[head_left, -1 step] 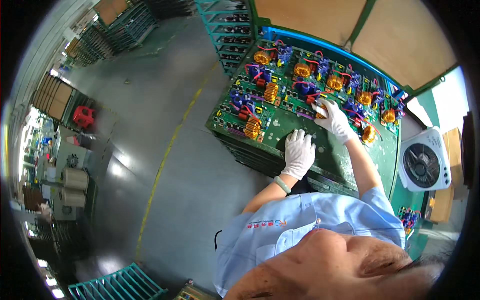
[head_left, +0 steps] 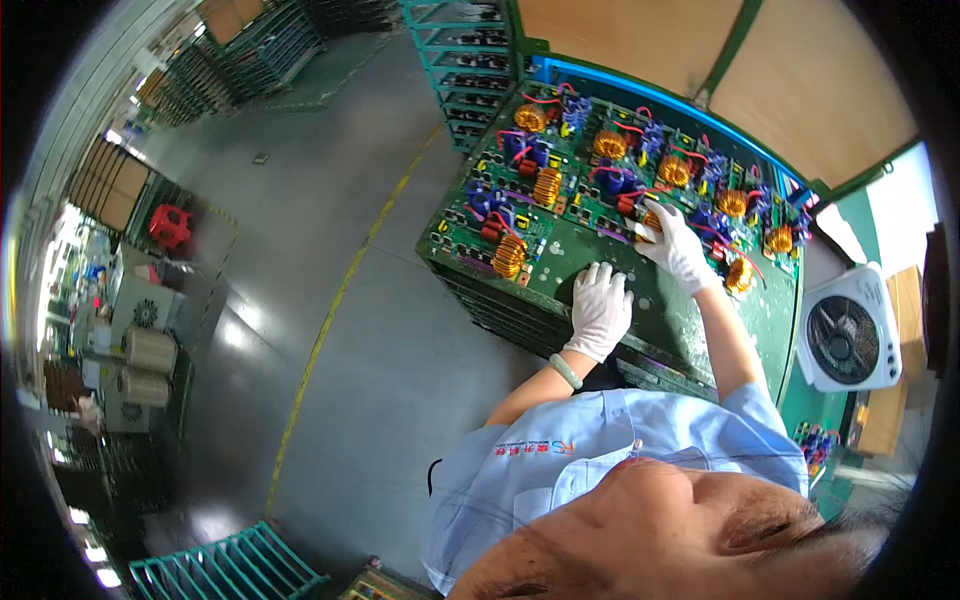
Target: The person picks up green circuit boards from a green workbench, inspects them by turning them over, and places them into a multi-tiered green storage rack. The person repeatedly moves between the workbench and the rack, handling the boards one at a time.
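My left hand [head_left: 600,312], in a white glove, lies flat on the bare front part of the green bench top [head_left: 640,310]. Its fingers are stretched out and it holds nothing. Further right, my gloved right hand [head_left: 676,252] has its fingers curled around a copper-wound coil [head_left: 652,222] on a green circuit board [head_left: 604,212]. The hand covers part of that coil. Several like boards stand in rows around it, with blue capacitors [head_left: 615,180], red wires and copper coils. One board [head_left: 480,245] sits at the front left corner, and another coil [head_left: 739,275] is just right of my right hand.
A white box fan [head_left: 850,327] stands beyond the bench's right side. Behind the boards rises a green frame with tan panels [head_left: 620,40]. A teal rack [head_left: 460,75] is at the far left corner, and a yellow line [head_left: 345,280] crosses the floor on the left.
The whole view has shifted slightly. Both hands keep their places, the left on the bench and the right at the coil.
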